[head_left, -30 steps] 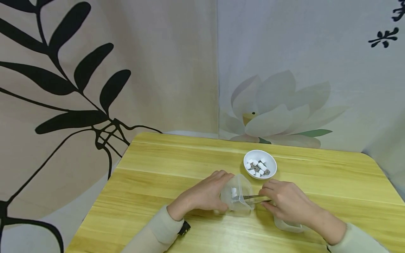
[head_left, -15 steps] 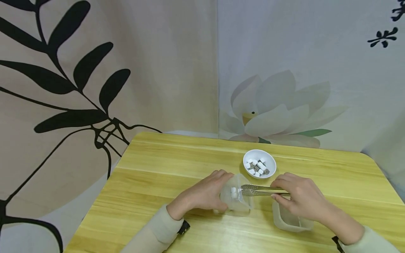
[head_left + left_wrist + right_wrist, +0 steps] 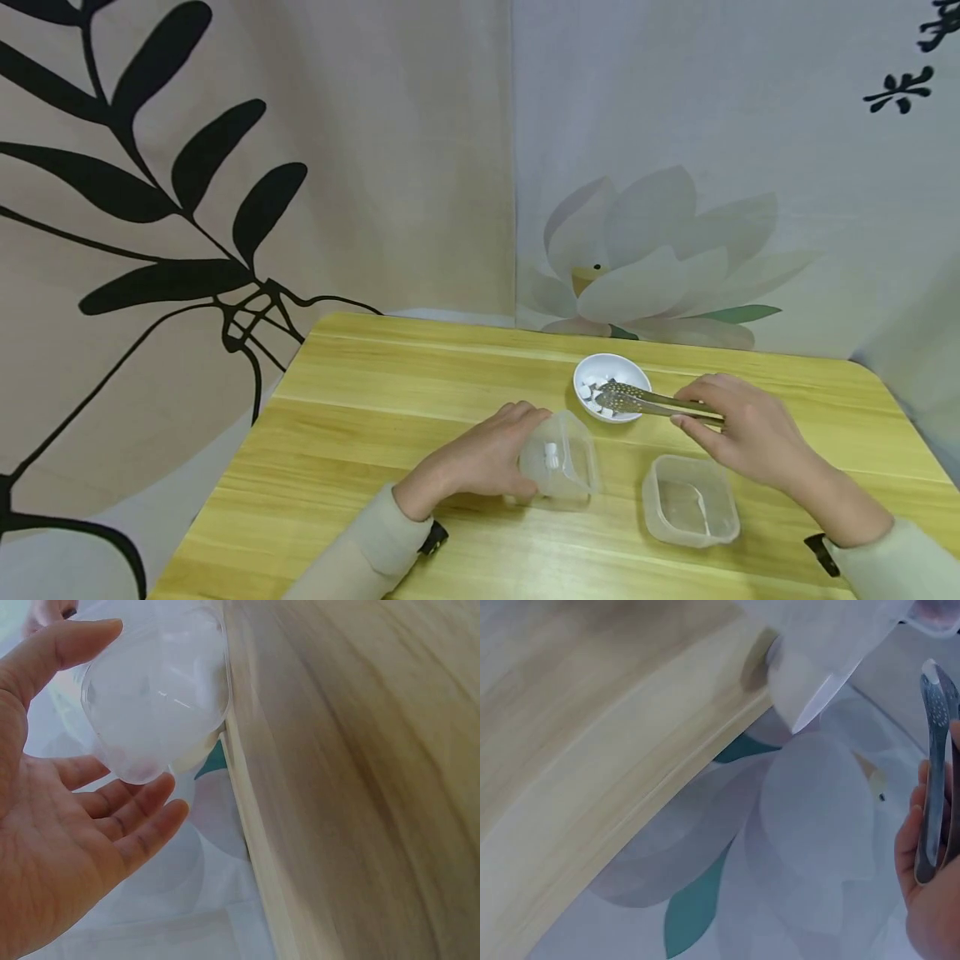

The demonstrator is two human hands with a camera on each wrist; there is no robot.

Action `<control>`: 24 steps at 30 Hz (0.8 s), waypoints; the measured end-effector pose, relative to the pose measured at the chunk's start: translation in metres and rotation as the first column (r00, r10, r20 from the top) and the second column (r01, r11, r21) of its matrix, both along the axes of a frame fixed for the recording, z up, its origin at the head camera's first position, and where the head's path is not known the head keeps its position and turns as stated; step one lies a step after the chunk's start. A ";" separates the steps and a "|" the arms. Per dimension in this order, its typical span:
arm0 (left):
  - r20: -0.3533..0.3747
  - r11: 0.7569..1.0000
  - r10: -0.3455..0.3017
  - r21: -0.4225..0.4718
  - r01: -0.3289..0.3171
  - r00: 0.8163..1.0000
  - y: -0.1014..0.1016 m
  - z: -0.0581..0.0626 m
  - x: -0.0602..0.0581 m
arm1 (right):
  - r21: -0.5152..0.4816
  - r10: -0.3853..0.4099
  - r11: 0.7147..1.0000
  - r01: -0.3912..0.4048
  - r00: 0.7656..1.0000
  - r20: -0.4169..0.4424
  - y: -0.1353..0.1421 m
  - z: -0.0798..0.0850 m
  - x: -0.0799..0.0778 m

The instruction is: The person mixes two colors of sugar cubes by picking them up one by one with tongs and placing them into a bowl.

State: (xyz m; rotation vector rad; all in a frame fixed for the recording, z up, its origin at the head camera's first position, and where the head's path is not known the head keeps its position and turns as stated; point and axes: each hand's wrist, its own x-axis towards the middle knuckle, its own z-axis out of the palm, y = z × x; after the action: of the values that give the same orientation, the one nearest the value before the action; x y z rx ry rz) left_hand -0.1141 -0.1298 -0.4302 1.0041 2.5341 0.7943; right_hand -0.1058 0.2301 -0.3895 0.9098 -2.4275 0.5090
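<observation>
My left hand [image 3: 487, 457] grips a clear plastic container [image 3: 579, 467] tipped on its side, mouth facing right. Small white pieces [image 3: 551, 455] lie inside it. In the left wrist view, thumb and fingers span the container's base [image 3: 150, 697]. My right hand [image 3: 750, 429] holds metal tongs [image 3: 675, 404] with perforated tips, which hang over a white bowl [image 3: 633, 372]. White and grey-brown pieces [image 3: 587, 391] sit in that bowl, partly hidden by the tongs. The right wrist view shows a white piece [image 3: 930, 671] between the tips of the tongs [image 3: 934, 772].
A second clear plastic container [image 3: 693, 537] stands upright in front of my right hand. The wooden table [image 3: 390, 383] runs back to a printed curtain [image 3: 420, 167] with leaf and lotus patterns.
The tongs have come out of the tipped container and moved back and right, over the bowl. The second container has come into full sight. My left hand stays in place.
</observation>
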 end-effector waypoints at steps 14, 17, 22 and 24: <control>0.022 1.000 -0.005 -0.002 0.005 1.000 -0.001 0.002 0.000 | 0.055 -0.147 0.988 0.145 0.988 0.053 0.011 -0.008 -0.009; 0.020 1.000 -0.004 -0.005 0.004 1.000 -0.001 0.003 0.000 | 0.056 -0.127 0.991 0.124 0.991 0.041 0.010 -0.008 -0.007; 0.016 1.000 -0.007 -0.012 0.007 1.000 -0.001 0.002 0.000 | 0.042 -0.074 0.996 0.073 0.997 0.027 0.003 -0.007 -0.002; 0.016 1.000 -0.008 -0.016 0.009 1.000 -0.001 0.002 0.000 | 0.043 -0.054 0.998 0.053 0.998 0.027 -0.001 -0.007 0.001</control>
State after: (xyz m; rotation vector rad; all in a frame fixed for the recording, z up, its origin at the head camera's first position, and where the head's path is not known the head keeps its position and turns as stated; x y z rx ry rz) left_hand -0.1141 -0.1310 -0.4285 0.9984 2.5169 0.7753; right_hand -0.1051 0.2293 -0.3964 0.8575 -2.4898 0.4553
